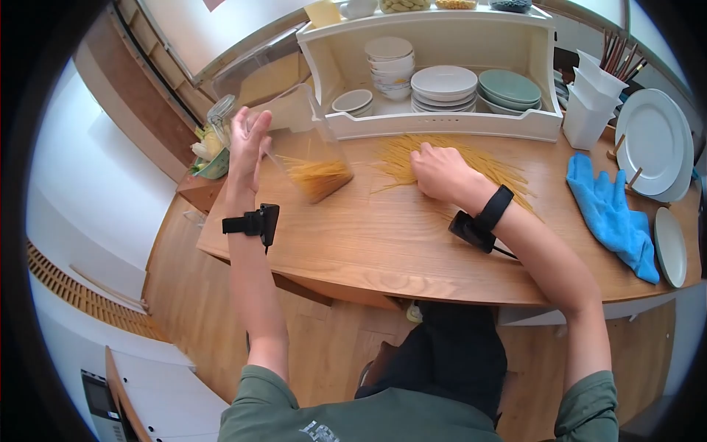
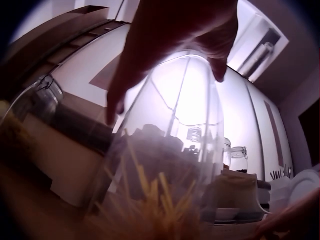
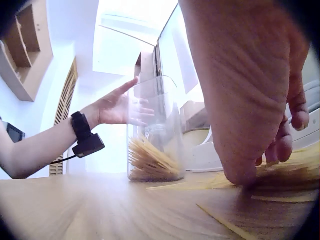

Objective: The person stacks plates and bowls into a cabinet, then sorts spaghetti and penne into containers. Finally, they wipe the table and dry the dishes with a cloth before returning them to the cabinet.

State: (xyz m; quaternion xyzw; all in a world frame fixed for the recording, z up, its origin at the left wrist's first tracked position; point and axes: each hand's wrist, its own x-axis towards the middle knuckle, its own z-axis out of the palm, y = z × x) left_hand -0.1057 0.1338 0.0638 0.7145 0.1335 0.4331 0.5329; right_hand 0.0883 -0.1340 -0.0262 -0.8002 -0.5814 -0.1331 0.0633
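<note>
Spaghetti lies in two lots: a loose pile (image 1: 479, 158) spread on the wooden surface (image 1: 353, 250) in front of the shelf, and a smaller bundle (image 1: 317, 177) inside one clear container (image 1: 302, 129) to its left. The left hand (image 1: 249, 144) is spread, thumb apart from the fingers, beside the upper part of the container. The right hand (image 1: 442, 171) rests at the near left part of the pile, fingers bent down to the strands; whether it pinches any cannot be told.

One white shelf (image 1: 471, 127) at the far side holds four stacks: two of white bowls, one of white plates (image 1: 444, 79) and one of green dishes (image 1: 509, 86). Three jars of dry food stand on its top. At the right are one blue glove (image 1: 611, 214), two upright white plates (image 1: 652, 140) and one oval dish (image 1: 670, 247). One green bowl (image 1: 213, 166) of vegetables sits at the far left.

The right wrist view shows the container upright and a few stray strands near the right hand, the nearest one (image 3: 225, 222) set apart from the pile. The left wrist view shows the left hand's thumb and fingers straddling the container's top, and strands leaning in several directions inside, which the head view shows less clearly.
</note>
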